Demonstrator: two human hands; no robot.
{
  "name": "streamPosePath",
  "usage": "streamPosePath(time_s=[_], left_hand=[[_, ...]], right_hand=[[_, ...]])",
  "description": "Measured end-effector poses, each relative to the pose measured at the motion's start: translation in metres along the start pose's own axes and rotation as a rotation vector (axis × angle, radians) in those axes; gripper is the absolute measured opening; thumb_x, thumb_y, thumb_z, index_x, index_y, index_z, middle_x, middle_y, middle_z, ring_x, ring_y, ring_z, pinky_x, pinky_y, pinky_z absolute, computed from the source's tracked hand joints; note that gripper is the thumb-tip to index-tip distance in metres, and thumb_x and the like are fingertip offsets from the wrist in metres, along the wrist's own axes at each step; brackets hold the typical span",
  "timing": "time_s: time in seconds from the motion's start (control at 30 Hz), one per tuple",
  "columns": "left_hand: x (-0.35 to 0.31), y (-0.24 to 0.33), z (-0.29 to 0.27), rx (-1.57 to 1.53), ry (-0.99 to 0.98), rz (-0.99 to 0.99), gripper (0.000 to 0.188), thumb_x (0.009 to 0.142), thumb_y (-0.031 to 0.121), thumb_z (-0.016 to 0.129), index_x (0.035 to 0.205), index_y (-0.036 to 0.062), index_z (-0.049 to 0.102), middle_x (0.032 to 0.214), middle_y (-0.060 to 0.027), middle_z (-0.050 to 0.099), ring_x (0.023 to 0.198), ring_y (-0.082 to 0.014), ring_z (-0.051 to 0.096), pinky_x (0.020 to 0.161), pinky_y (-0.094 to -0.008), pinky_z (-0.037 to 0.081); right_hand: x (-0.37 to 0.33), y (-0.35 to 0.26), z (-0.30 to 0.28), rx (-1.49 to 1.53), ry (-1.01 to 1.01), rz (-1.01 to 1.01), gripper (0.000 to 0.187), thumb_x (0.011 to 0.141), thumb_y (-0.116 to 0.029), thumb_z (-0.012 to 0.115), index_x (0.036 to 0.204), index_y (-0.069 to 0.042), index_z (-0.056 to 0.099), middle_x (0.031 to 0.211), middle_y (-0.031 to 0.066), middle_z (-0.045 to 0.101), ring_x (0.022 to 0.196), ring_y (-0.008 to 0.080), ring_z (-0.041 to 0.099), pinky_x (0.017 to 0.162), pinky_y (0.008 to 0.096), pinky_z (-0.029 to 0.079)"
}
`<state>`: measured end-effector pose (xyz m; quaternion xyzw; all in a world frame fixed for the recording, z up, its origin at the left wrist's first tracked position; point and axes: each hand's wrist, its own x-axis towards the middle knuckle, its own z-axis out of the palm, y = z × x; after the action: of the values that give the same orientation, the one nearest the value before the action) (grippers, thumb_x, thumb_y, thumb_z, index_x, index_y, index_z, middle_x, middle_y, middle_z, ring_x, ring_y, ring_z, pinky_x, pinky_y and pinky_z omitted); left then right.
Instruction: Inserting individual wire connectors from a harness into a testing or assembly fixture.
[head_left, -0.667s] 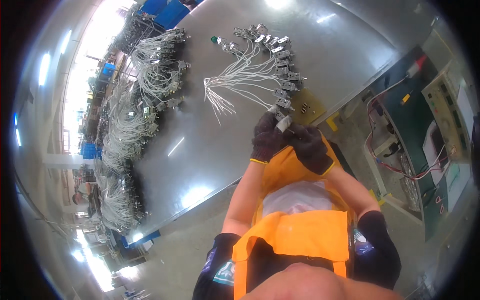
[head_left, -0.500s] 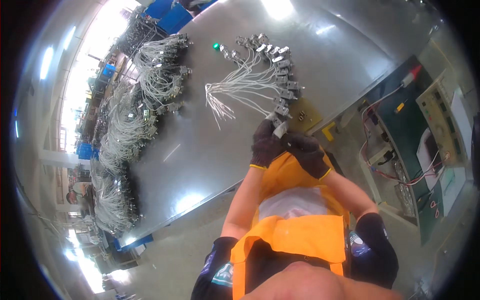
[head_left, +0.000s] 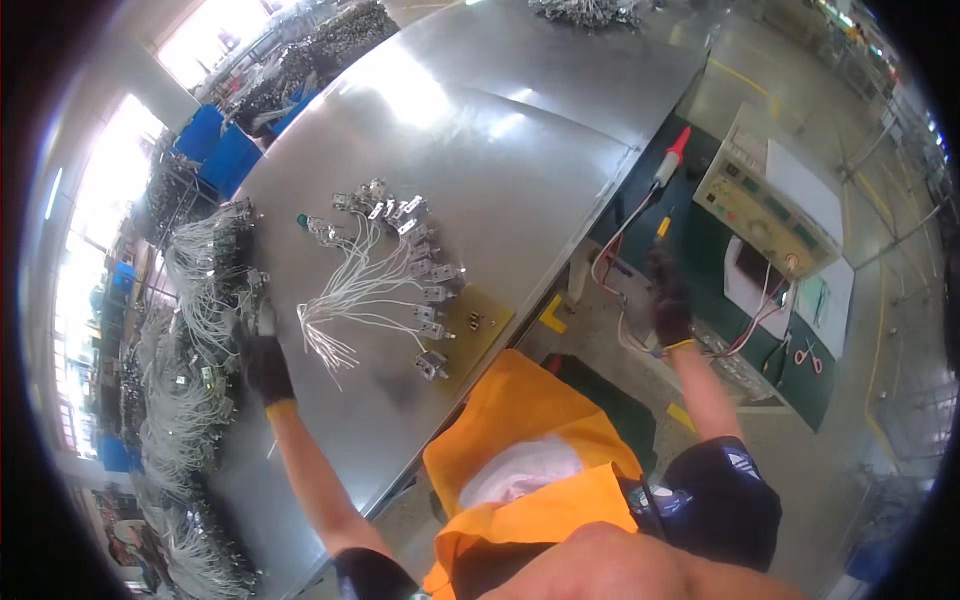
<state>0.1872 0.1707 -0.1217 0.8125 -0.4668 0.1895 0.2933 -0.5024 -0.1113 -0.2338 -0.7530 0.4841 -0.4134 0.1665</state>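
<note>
Motion blurs the fingers of the right hand point(head_left: 670, 302), right of centre; whether they touch the yellow-handled tool point(head_left: 664, 227) cannot be told. At left, the fingertips of the left hand point(head_left: 268, 368) are indistinct against the white cable bundles point(head_left: 185, 400), so contact there is unclear. The upper edge cuts off a grey heap point(head_left: 588, 12). Small metal pieces point(head_left: 476, 322) on the yellow plate point(head_left: 478, 350) are too tiny to identify.
</note>
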Motion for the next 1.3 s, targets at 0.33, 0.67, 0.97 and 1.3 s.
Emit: streamPosePath(time_s=[0.33, 0.67, 0.97, 1.3], left_hand=[[0.056, 0.12, 0.108, -1.031, -0.283, -0.743, 0.02, 0.092, 0.026, 0.057, 0.098, 0.0093, 0.067, 0.083, -0.0069, 0.065, 0.072, -0.0218, 0.062, 0.065, -0.0369, 0.051], [0.097, 0.243, -0.014, 0.198, 0.099, 0.526, 0.036, 0.076, 0.021, 0.067, 0.111, 0.0112, 0.063, 0.083, -0.013, 0.065, 0.08, -0.0311, 0.064, 0.067, -0.0443, 0.05], [0.073, 0.276, -0.083, -0.063, 0.118, 0.589, 0.045, 0.072, 0.015, 0.069, 0.116, 0.0088, 0.06, 0.093, -0.0136, 0.064, 0.085, -0.0348, 0.063, 0.077, -0.0404, 0.05], [0.083, 0.321, -0.061, -0.338, 0.23, 0.333, 0.063, 0.082, 0.017, 0.078, 0.136, 0.0048, 0.049, 0.122, -0.0137, 0.061, 0.103, -0.0206, 0.064, 0.089, -0.0325, 0.052]], right_hand=[[0.075, 0.007, 0.0, -0.316, 0.237, -0.137, 0.058, 0.089, -0.023, 0.069, 0.139, -0.005, 0.048, 0.143, 0.0199, 0.047, 0.137, 0.0397, 0.035, 0.114, 0.0458, 0.028], [0.2, -0.277, 0.126, -0.137, -0.066, -0.759, 0.122, 0.067, -0.074, 0.068, 0.15, 0.003, 0.022, 0.15, 0.0282, 0.031, 0.141, 0.0451, 0.026, 0.117, 0.0503, 0.022], [0.121, -0.367, 0.158, 0.977, -0.57, -0.349, 0.043, 0.079, -0.023, 0.081, 0.117, -0.007, 0.067, 0.106, 0.0056, 0.072, 0.093, 0.0123, 0.066, 0.084, 0.0293, 0.053], [0.181, -0.283, 0.152, 0.132, 0.007, -1.024, 0.027, 0.09, -0.028, 0.069, 0.117, -0.027, 0.07, 0.071, 0.0021, 0.065, 0.057, 0.0149, 0.062, 0.052, 0.0303, 0.049]])
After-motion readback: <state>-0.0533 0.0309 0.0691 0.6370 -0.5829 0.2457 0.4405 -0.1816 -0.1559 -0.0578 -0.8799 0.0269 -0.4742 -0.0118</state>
